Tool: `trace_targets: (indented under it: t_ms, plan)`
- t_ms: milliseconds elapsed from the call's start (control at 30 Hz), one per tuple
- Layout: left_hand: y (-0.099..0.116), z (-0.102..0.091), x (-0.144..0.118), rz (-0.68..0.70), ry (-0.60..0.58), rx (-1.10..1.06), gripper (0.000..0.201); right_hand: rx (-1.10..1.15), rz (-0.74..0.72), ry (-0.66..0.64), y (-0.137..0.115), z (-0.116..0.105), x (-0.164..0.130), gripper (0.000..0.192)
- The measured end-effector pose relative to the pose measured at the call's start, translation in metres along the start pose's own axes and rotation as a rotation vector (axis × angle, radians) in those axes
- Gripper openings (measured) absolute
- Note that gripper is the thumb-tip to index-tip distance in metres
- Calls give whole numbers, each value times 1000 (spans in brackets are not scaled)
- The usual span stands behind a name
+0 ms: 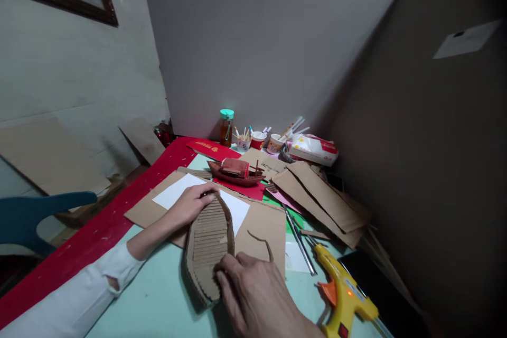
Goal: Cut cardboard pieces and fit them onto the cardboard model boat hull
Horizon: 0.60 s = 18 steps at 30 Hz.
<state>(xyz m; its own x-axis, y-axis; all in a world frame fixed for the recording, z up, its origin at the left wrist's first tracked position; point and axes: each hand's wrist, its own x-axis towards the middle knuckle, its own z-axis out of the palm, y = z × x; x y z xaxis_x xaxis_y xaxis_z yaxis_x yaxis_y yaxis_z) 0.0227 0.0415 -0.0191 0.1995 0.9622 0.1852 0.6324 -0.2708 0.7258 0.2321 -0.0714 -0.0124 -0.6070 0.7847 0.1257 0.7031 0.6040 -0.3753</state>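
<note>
A cardboard boat hull [209,237] with a ribbed floor and raised side walls is tilted above the table between my hands. My left hand [197,202] grips its far end, fingers curled over the tip. At the near right side, my right hand [255,288] is closed on the wall, with the fingertips partly hidden. Beneath and beyond the hull lie a white paper sheet [170,194] and a flat cardboard sheet [273,227]. A thin curved cardboard strip [261,240] rests on the cardboard. Farther back stands a small reddish-brown model boat [235,171].
To the right lie a yellow glue gun [344,290] with a lit orange light, a metal-coloured tool [301,245], a black flat device [380,290] and stacked cardboard pieces [325,195]. Paper cups [275,143], a bottle [226,129] and a tissue pack [312,149] line the back.
</note>
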Motion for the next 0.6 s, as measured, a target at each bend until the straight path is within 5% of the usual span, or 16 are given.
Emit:
trace_targets:
  t_ms: [600]
  plan:
    - [-11, -1, -2, -80, 11, -29, 28, -197, 44, 38, -21, -7, -5, 24]
